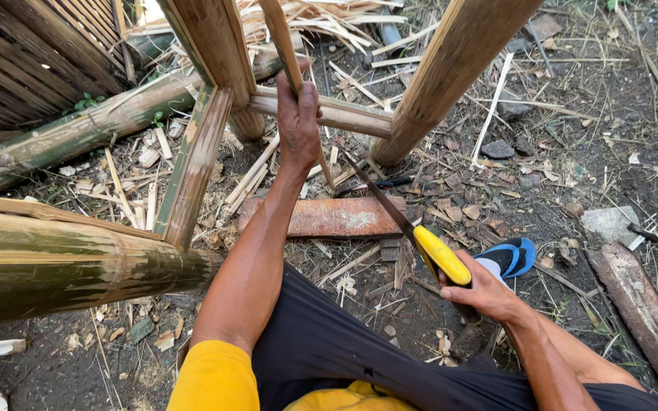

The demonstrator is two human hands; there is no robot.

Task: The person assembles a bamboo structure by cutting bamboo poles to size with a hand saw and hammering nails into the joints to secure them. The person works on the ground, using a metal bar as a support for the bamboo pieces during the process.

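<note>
Head view: a thin bamboo slat is clamped upright in the left hand at 12 o'clock, while the yellow handle of a handsaw is gripped shut in the right hand at 4 o'clock, its blade tip meeting the slat's lower end. For a clean cut the slat is best kept steady and the strokes kept short. Crowding is noted from the bamboo frame posts at 1 o'clock, a reddish plank underneath, a blue sandal and scattered offcuts.
</note>
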